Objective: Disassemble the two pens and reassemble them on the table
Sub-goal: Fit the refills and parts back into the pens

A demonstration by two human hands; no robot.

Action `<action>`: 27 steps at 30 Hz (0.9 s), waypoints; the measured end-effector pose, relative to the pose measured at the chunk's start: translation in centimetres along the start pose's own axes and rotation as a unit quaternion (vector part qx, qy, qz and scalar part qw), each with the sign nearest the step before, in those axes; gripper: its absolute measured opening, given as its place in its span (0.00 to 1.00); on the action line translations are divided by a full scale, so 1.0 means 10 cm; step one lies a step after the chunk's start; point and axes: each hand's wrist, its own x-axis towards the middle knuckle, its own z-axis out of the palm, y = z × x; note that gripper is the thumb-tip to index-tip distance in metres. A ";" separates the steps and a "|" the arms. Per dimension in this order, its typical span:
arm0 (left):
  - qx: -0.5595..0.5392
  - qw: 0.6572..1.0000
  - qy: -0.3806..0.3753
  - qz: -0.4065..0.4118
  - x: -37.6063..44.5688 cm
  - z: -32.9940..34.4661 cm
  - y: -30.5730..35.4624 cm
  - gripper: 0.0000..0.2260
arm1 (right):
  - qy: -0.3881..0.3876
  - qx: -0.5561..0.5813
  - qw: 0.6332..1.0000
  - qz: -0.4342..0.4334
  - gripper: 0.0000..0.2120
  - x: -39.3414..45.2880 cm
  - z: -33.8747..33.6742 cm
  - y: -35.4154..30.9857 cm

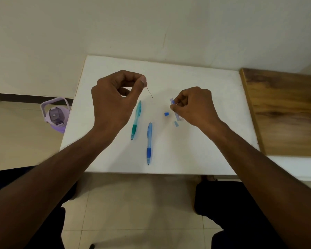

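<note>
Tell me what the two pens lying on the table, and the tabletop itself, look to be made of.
Teal pen: translucent, glossy plastic barrel that lets light through; its darker green grip looks matte, probably rubber. Blue pen: the same clear-tinted plastic, with a deeper blue, likely rubbery grip. Table: a white, matte, faintly textured top, perhaps laminate or painted board; the picture leaves that open.

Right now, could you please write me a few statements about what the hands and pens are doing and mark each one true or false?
1. The left hand pinches a thin dark rod. True.
2. The green pen is held in the air. False: it lies on the table.
3. The right hand holds a small pale tube. True.
4. The blue pen lies on the floor. False: it lies on the table.
5. A purple bottle stands on the table. False: it is on the floor.
</note>
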 end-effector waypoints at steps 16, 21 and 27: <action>0.070 0.979 -0.183 -0.049 -0.09 0.05 -0.15 0.08 | -0.171 -0.222 0.953 0.114 0.19 -0.04 -0.15 0.07; 0.069 0.976 -0.197 -0.056 -0.11 0.08 -0.14 0.06 | -0.216 -0.251 0.936 0.120 0.22 -0.13 -0.15 0.04; 0.063 0.977 -0.198 -0.053 -0.15 0.17 -0.12 0.06 | -0.177 0.022 0.984 0.021 0.05 -0.11 -0.32 0.01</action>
